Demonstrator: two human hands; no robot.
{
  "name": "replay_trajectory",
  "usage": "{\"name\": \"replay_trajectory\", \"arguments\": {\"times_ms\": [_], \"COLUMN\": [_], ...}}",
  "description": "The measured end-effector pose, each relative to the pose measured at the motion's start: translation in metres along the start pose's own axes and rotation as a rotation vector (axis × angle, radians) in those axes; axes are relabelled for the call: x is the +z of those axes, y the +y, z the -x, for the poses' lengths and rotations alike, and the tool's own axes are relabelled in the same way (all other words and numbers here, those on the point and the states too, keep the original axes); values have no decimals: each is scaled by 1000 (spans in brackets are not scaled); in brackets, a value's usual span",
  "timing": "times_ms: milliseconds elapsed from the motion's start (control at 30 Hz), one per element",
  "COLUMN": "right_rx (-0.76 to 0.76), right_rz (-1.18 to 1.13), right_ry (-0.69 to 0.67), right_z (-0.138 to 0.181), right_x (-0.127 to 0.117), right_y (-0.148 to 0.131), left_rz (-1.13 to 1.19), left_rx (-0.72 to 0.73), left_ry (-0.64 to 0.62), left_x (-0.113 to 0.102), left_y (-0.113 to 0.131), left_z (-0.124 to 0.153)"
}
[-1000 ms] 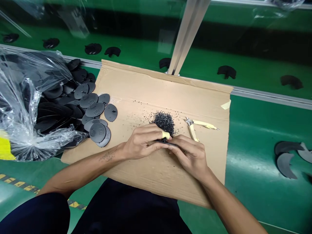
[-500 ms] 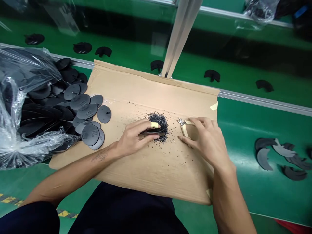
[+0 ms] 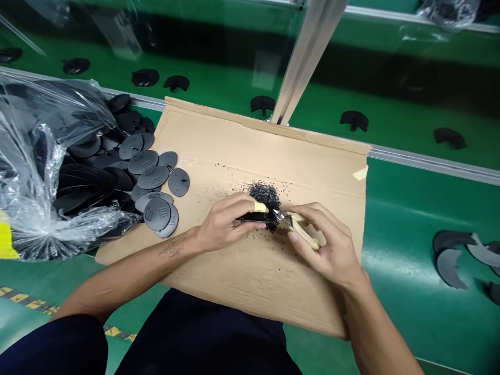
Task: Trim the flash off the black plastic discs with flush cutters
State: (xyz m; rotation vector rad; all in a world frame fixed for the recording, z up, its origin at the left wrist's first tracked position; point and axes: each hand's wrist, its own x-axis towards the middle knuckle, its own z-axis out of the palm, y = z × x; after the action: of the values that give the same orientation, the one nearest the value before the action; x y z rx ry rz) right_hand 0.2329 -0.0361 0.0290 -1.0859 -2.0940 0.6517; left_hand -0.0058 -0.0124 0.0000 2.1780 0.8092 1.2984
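Note:
My left hand (image 3: 230,221) pinches a thin black plastic piece (image 3: 254,216), seen almost edge-on; yellow tape wraps one finger. My right hand (image 3: 330,242) is closed around pale-handled nippers (image 3: 304,232), whose metal jaws point left, close to the right end of the black piece. Whether the jaws touch it I cannot tell. Below and behind both hands, a heap of tiny black clippings (image 3: 266,195) lies on a cardboard sheet (image 3: 219,281). Several black oval discs (image 3: 157,214) are piled to the left of my left hand.
A clear plastic bag (image 3: 50,208) spills discs at the left. Curved black pieces (image 3: 449,267) lie on the green table at right. Behind the cardboard, a metal post (image 3: 308,57) rises from a rail, and more black parts (image 3: 353,120) sit on the green surface beyond.
My right hand has lifted the nippers off the cardboard and brought them left to the black piece. My left hand keeps its pinch. The whole view has shifted slightly.

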Motion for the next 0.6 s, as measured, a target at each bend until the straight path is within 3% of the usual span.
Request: {"name": "replay_trajectory", "arguments": {"times_ms": [400, 600], "right_rx": [-213, -233], "right_rz": [103, 227], "right_ry": [46, 57], "right_z": [1, 3], "right_x": [8, 5], "right_y": [9, 8], "left_rz": [112, 172], "left_rx": [3, -12], "left_ry": [12, 16], "left_x": [2, 4], "left_y": [3, 2], "left_z": [2, 4]}}
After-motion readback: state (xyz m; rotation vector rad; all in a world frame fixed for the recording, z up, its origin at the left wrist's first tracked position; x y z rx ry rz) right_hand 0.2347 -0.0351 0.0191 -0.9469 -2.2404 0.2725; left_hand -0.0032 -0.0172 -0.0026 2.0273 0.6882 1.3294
